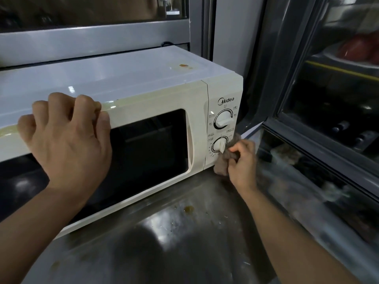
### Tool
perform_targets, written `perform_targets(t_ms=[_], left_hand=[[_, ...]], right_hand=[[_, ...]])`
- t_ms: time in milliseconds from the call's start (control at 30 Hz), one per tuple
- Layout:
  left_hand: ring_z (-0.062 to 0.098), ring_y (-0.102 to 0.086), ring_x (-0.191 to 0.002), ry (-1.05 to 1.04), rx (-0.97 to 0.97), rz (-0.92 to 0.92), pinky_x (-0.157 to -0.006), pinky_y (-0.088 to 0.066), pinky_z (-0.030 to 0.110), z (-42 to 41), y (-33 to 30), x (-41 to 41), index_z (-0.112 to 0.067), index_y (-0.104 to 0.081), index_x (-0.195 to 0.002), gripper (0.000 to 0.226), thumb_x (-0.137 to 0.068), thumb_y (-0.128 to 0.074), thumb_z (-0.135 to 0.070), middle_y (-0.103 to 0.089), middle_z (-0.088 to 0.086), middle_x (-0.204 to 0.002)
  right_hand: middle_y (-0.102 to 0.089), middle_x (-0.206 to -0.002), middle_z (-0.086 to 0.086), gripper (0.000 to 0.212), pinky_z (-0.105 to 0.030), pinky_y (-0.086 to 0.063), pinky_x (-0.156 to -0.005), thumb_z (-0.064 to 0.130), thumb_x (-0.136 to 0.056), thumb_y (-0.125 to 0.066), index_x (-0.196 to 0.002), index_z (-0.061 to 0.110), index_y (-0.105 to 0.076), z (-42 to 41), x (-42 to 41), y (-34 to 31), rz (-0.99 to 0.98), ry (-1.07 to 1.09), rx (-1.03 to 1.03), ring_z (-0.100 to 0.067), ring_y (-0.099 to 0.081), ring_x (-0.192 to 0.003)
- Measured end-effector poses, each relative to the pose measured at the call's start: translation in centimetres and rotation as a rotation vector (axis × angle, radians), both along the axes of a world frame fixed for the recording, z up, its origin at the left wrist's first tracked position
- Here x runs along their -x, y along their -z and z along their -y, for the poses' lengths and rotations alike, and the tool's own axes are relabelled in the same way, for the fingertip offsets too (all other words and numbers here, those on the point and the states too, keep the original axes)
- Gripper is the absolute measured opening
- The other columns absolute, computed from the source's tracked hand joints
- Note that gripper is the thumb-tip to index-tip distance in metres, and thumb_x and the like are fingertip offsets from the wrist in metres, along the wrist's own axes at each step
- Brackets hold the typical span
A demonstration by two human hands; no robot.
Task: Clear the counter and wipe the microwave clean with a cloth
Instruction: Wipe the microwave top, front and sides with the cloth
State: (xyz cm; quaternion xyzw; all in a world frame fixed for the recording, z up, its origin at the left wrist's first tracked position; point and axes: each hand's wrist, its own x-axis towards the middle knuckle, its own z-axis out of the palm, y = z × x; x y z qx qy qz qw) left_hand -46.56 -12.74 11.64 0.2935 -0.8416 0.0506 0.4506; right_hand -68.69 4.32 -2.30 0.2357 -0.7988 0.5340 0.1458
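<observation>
Wiping is under way, and it's down at the control panel now. The right hand (243,160) has the cloth (224,160) bunched up, fingers and thumb pinching it, pressed against the lower right corner of the microwave (143,95), just beside the lower dial (220,144). The left hand (67,138) is up on the top front edge, fingers curled over the lip, bracing the box so it doesn't slide.

The microwave sits on the steel bench (184,232), long axis running left to right, door and dials facing out toward the person, a little angled to the right. The cloth hangs down from the grip, its tail nearly brushing the bench.

Plenty left, I'd say. There's a brown spot (184,65) on the top panel toward the back right, and a yellowish smear along the front top edge. Crumbs and a brown blot (188,209) sit on the bench out front.

Next move, by my reckoning: work the cloth around both dials without turning them, then lift it to the top for that spot, the left hand shifting clear.
</observation>
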Motion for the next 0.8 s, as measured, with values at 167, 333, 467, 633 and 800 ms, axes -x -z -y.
perform_targets(t_ms=[167,333,467,633,800], left_hand=[[0.038,-0.046,-0.098,-0.007,-0.004,-0.01,-0.081,-0.042,0.057,-0.1,0.1,0.0,-0.018,-0.039,-0.101,0.027,-0.097,-0.026,-0.041,-0.049,0.02,-0.097],[0.039,-0.046,-0.092,-0.023,0.024,0.004,-0.077,-0.042,0.055,-0.3,0.1,-0.1,-0.015,-0.041,-0.1,0.023,-0.098,-0.031,-0.036,-0.045,0.02,-0.1],[0.036,-0.04,-0.087,-0.084,0.077,0.01,-0.074,-0.034,0.048,-0.7,-0.2,-0.3,-0.01,-0.046,-0.096,0.018,-0.096,-0.042,-0.028,-0.045,0.018,-0.095],[0.035,-0.041,-0.086,-0.113,0.101,0.025,-0.075,-0.028,0.045,-0.4,-0.3,-0.3,-0.009,-0.051,-0.095,0.019,-0.095,-0.045,-0.026,-0.048,0.016,-0.095],[0.034,-0.04,-0.087,-0.102,0.089,-0.001,-0.076,-0.029,0.045,-0.5,-0.4,-0.3,-0.009,-0.051,-0.096,0.018,-0.095,-0.046,-0.026,-0.048,0.017,-0.095]], right_hand=[[-0.046,-0.107,-0.013,0.022,0.002,-0.03,-0.075,-0.018,-0.072,-0.056,-0.082,0.002,-0.058,1.1,-1.3,1.5,0.127,0.122,0.005,-0.013,-0.047,-0.09],[-0.054,-0.108,-0.014,0.019,-0.01,-0.033,-0.081,-0.004,-0.076,-0.064,-0.093,0.004,-0.063,1.3,-3.0,0.5,0.21,0.108,-0.052,-0.014,-0.05,-0.091],[-0.065,-0.096,-0.004,0.02,-0.036,-0.05,-0.088,0.003,-0.073,-0.07,-0.091,0.011,-0.064,1.0,-4.8,-1.0,0.283,0.044,-0.024,-0.02,-0.061,-0.092],[-0.067,-0.087,-0.001,0.017,-0.03,-0.049,-0.079,0.005,-0.076,-0.07,-0.09,0.012,-0.065,-0.2,-6.3,-5.6,0.102,0.056,0.12,-0.017,-0.06,-0.082],[-0.055,-0.097,-0.003,0.015,-0.021,-0.046,-0.082,-0.003,-0.081,-0.062,-0.094,0.004,-0.065,1.6,-5.5,-5.8,-0.085,0.066,0.161,-0.01,-0.053,-0.084]])
